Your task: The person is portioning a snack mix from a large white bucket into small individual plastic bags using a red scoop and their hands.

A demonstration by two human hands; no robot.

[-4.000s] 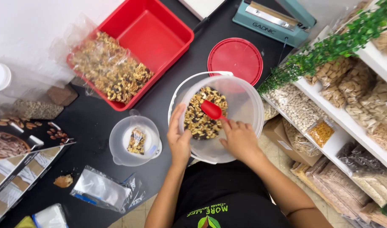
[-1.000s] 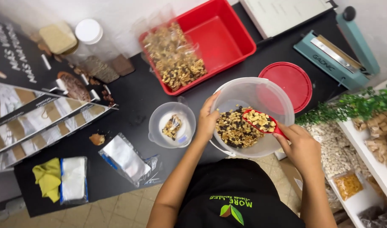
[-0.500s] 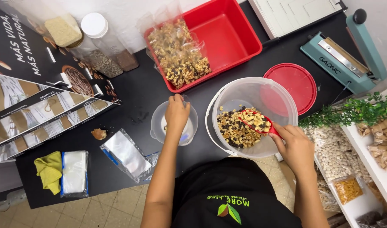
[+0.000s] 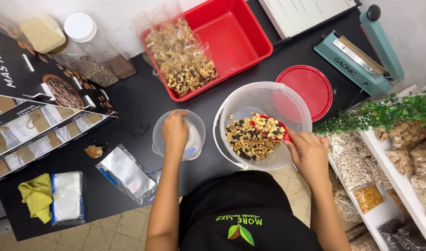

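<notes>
clear plastic mixing bowl (image 4: 264, 100) sits at the near edge of the black table (image 4: 138, 104); taken as the landmark. a bed of nuts and dark dried fruit (image 4: 246, 139) covers its floor.

right hand (image 4: 309, 153) is closed round the handle of a red scoop (image 4: 268, 126), held over the near side of the bowl. scoop is heaped with pale nuts and kept level, probably so nothing spills. handle is mostly hidden inside the fist.

left of the bowl, just beside it: small clear cup (image 4: 178, 135). left hand (image 4: 174, 131) reaches down into it, fingers bunched together. what it grips, if anything, i cannot tell; the hand covers the cup's contents and only something pale shows at the edge.

behind the bowl: red tub (image 4: 236, 32) holding a clear bag of nut mix (image 4: 182, 60). right of the bowl, touching its rim in this view: red round lid (image 4: 310, 86). beyond the lid, a teal heat sealer (image 4: 362, 53), partly cut off.

far left of the bowl: clear pouch (image 4: 127, 172), yellow cloth (image 4: 36, 197).
</notes>
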